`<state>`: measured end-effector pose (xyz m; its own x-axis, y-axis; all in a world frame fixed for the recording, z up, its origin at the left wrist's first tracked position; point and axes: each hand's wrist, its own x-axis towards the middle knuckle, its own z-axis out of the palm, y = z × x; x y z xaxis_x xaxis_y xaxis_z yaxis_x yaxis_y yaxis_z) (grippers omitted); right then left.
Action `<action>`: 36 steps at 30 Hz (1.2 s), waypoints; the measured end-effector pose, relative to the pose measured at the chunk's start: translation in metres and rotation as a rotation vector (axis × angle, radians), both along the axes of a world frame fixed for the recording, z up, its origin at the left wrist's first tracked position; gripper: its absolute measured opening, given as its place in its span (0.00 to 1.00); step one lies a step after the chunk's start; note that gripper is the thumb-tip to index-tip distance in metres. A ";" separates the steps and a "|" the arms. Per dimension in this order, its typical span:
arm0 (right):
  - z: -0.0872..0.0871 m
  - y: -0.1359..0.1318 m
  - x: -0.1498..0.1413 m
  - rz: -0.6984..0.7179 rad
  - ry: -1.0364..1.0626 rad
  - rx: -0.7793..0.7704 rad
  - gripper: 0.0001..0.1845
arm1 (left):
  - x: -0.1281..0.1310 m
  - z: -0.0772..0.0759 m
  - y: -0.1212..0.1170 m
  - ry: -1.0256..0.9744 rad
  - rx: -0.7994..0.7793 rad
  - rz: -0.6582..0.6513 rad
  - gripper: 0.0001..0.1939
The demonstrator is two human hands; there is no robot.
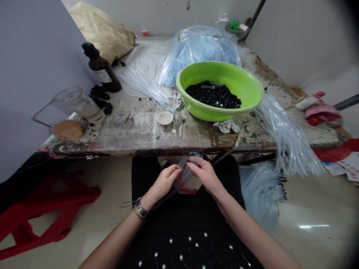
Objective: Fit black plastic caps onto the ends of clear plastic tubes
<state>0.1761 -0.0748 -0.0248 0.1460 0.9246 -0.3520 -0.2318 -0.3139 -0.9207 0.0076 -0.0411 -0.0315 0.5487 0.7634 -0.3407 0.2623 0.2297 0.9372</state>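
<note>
Over my lap, just below the table's front edge, both hands are closed on a bundle of thin clear plastic tubes (pixel 182 178). My left hand (pixel 162 183), with a watch on its wrist, grips the lower part of the bundle between thumb and fingers. Close to the upper end, my right hand (pixel 206 172) pinches the tubes. Loose tube ends trail out past my left wrist. Small bluish bits show near the right fingertips, too small to make out. The undersides of both hands are hidden.
A green basin (pixel 190 106) of small black parts stands on the worn table (pixel 131 130). Tube bundles lie behind it (pixel 202 48), left and right (pixel 288 130). A brown bottle (pixel 105 73), glass jug (pixel 81 104) and white lid (pixel 165 118) are leftward. Red stool (pixel 64 194) stands below.
</note>
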 end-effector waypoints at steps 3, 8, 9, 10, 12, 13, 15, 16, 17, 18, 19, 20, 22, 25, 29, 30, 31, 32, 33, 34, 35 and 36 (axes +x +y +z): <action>0.001 0.000 0.001 -0.003 -0.012 -0.006 0.16 | 0.003 0.001 -0.001 -0.034 -0.039 -0.005 0.13; 0.001 0.001 0.001 0.026 0.005 0.013 0.14 | 0.010 0.008 -0.002 0.008 0.052 -0.003 0.11; 0.001 0.001 0.001 0.037 0.006 0.023 0.14 | 0.011 0.009 -0.001 0.007 0.061 0.002 0.11; 0.001 0.001 0.001 0.050 0.005 0.034 0.14 | 0.013 0.009 -0.001 0.003 0.066 0.006 0.11; 0.002 0.001 0.002 0.073 -0.007 0.048 0.14 | 0.017 0.010 -0.001 -0.004 0.068 0.007 0.11; 0.003 0.001 0.002 0.077 -0.017 0.050 0.14 | 0.018 0.010 0.000 -0.009 0.063 0.004 0.11; 0.004 0.000 0.003 0.075 -0.040 0.050 0.13 | 0.018 0.012 0.000 -0.027 0.035 -0.008 0.11; 0.004 0.000 0.004 0.077 -0.050 0.054 0.12 | 0.018 0.012 0.000 -0.044 0.009 -0.026 0.11; 0.004 -0.001 0.004 0.082 -0.057 0.061 0.11 | 0.016 0.012 0.000 -0.066 -0.028 -0.053 0.11; 0.004 -0.001 0.005 0.092 -0.058 0.067 0.10 | 0.015 0.012 0.000 -0.090 -0.074 -0.091 0.11; 0.004 -0.001 0.005 0.101 -0.055 0.068 0.09 | 0.013 0.012 0.000 -0.116 -0.120 -0.132 0.11; 0.004 -0.002 0.005 0.111 -0.051 0.065 0.09 | 0.011 0.011 0.001 -0.142 -0.159 -0.170 0.12; 0.005 -0.002 0.006 0.127 -0.053 0.060 0.08 | 0.008 0.008 0.002 -0.182 -0.207 -0.209 0.15; 0.009 -0.001 0.006 0.168 -0.069 0.084 0.06 | 0.008 0.006 0.004 -0.230 -0.270 -0.201 0.14; 0.017 0.003 0.008 0.257 -0.040 0.081 0.05 | 0.011 0.007 0.002 -0.262 -0.386 -0.190 0.13; 0.018 0.004 0.009 0.260 -0.019 0.072 0.08 | 0.011 0.007 0.001 -0.270 -0.402 -0.159 0.13; 0.019 0.005 0.009 0.252 -0.001 0.063 0.12 | 0.011 0.007 0.000 -0.282 -0.412 -0.118 0.14; 0.020 0.006 0.010 0.239 0.009 0.057 0.14 | 0.011 0.008 -0.001 -0.297 -0.415 -0.077 0.15; 0.020 0.006 0.010 0.226 0.010 0.054 0.15 | 0.011 0.007 -0.002 -0.309 -0.412 -0.047 0.15; 0.019 0.007 0.010 0.213 0.007 0.052 0.15 | 0.010 0.007 -0.003 -0.318 -0.404 -0.029 0.15; 0.018 0.008 0.010 0.202 0.003 0.052 0.14 | 0.009 0.008 -0.003 -0.323 -0.392 -0.014 0.14; 0.018 0.009 0.010 0.192 0.003 0.052 0.13 | 0.009 0.008 -0.004 -0.324 -0.378 0.004 0.14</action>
